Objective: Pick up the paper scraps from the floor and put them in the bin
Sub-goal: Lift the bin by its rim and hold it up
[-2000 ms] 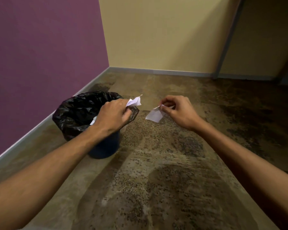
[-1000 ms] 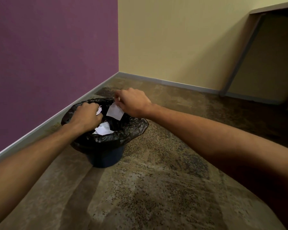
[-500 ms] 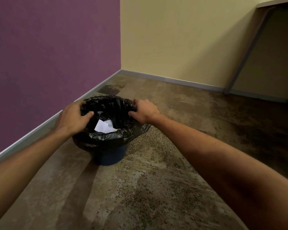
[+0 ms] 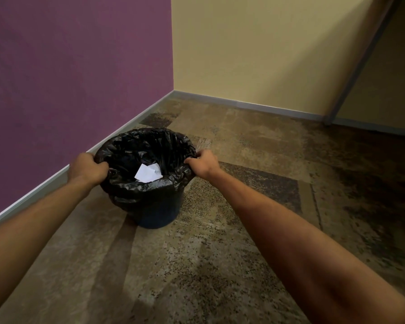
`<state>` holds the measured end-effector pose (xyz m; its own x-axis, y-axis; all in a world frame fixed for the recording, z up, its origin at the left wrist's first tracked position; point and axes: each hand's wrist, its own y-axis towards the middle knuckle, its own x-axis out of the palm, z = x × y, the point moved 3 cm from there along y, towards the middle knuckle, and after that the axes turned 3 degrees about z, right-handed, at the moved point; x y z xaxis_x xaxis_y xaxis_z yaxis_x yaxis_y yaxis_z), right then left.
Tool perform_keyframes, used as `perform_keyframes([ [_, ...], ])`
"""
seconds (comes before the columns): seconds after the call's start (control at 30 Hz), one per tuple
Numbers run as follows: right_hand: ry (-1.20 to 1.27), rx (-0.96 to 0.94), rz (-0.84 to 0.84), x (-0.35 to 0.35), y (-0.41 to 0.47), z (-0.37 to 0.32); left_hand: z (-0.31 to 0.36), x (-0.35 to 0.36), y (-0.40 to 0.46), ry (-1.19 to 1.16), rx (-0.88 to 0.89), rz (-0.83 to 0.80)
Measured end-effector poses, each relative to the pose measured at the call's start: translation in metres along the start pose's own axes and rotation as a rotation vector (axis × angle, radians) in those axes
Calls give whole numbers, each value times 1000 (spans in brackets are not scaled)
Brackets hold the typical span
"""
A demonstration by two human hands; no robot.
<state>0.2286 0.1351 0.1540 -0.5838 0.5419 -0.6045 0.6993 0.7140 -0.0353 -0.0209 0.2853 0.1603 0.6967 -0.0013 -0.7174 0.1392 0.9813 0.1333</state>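
left hand (image 4: 85,169), right hand (image 4: 202,163) gripping upright bin (image 4: 150,202) rim

Bare indoor room corner: purple wall (image 4: 75,66), yellow wall (image 4: 255,47), speckled floor (image 4: 220,265).

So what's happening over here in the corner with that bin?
A person is tidying up paper. White paper scraps lie inside the bin, which stands on the floor beside the purple wall. The left hand and right hand each grip the black bin liner at opposite sides of the rim. No scraps show on the visible floor.
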Motion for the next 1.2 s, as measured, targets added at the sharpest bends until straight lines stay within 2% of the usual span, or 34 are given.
perform_keyframes([
  [0.1, 54, 40, 0, 2, 1, -2, -12, 2, 9, -291, -222, -13],
  [0.17, 63, 52, -13, 2, 2, -4, -13, 2, 10, -378, -304, -23],
  [0.3, 113, 63, -11, -11, 9, -7, -3, 2, 10, -491, -345, -49],
  [0.47, 173, 81, -21, -51, 11, -22, 34, -17, 8, -523, -365, -81],
  [0.73, 161, 108, 5, -171, -6, -102, 160, -97, 12, -599, -374, -194],
  [1.03, 158, 111, 57, -331, -15, -243, 335, -225, 25, -633, -322, -274],
  [1.2, 187, 97, 62, -418, -22, -325, 424, -300, 34, -569, -263, -334],
])
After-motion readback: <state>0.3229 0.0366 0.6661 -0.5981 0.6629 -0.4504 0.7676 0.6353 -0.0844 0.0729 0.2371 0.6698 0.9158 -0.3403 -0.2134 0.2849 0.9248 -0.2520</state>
